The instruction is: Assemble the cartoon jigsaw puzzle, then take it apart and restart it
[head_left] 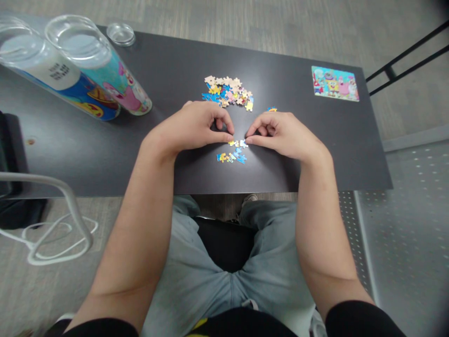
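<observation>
Black fabric sleeves [361,318] top bare forearms [140,234] leaning toward one and eleven o'clock. Left hand [199,124] and right hand [287,133] arch apart, thumbs at nine and three o'clock of small, flat yellow-and-blue puzzle pieces [242,143]; whether either pinches one, I cannot tell.

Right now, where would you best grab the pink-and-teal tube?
Probably around the middle of its wall, coming from the right: the pink-and-teal tube stands upright, so its round side suits a wrapped hand, while the blue tube stands close on its left.
</observation>
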Motion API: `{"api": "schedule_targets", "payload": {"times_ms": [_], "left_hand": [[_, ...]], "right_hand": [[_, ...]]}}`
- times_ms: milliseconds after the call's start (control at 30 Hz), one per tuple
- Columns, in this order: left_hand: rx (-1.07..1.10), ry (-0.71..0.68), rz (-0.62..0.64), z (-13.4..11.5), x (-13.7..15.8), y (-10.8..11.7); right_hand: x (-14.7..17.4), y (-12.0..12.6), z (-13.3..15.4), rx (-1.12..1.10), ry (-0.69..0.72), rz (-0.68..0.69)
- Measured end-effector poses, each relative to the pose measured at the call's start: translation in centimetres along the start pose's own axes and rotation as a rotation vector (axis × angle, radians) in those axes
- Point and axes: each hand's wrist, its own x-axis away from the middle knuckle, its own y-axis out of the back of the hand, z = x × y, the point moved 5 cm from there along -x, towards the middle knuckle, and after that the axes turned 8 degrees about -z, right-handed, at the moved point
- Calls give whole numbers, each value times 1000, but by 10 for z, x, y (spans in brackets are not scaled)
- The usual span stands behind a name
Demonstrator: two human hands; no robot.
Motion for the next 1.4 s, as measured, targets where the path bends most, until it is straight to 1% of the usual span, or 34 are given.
{"api": "schedule_targets", "payload": {"times_ms": [100, 267, 333, 400, 500, 733, 833, 933, 1033, 1100, 1167, 1233, 1333, 1400], "left_hand": [[5, 10, -9, -1, 1, 0], [9, 19, -8, 1, 0, 2], [18, 26, 1, 2, 0, 3], [29, 32, 5, 3, 0, 6], [31, 29, 18, 1, 2, 8], [79, 78, -16, 2, 4, 9], [114, 98, -3, -4, 7, 11], [229, 97, 88, -24, 13, 9], [328, 30, 190, -60, 18, 0], [420, -20, 276, -88, 19, -13], [533, -66, 390, -113, 20, -29], [664, -103, 512, -131, 22, -46], [903, -142, 726, -146, 27, -65], [1077, -174, 916, -151, 33, -72]], "right_hand": [[2, 13, -9, 3, -50, -88], [6, 46, -40, 31, -71, -403], [8, 54, -49, 53, -82, -464], [8, 56, -55, 59, -111, -453], [8, 54, -57, 47, -165, -391], [6, 54, -51, -3, -204, -264], [7, 55, -54, -53, -214, -222], [9, 56, -57, -104, -208, -213], [8, 56, -56, -64, -218, -266], [6, 55, -55, 1, -244, -300], [4, 53, -53, 50, -252, -314], [2, 52, -51, 78, -226, -314], [0, 51, -51, 86, -177, -294], [-1, 52, -53, 73, -173, -277]]}}
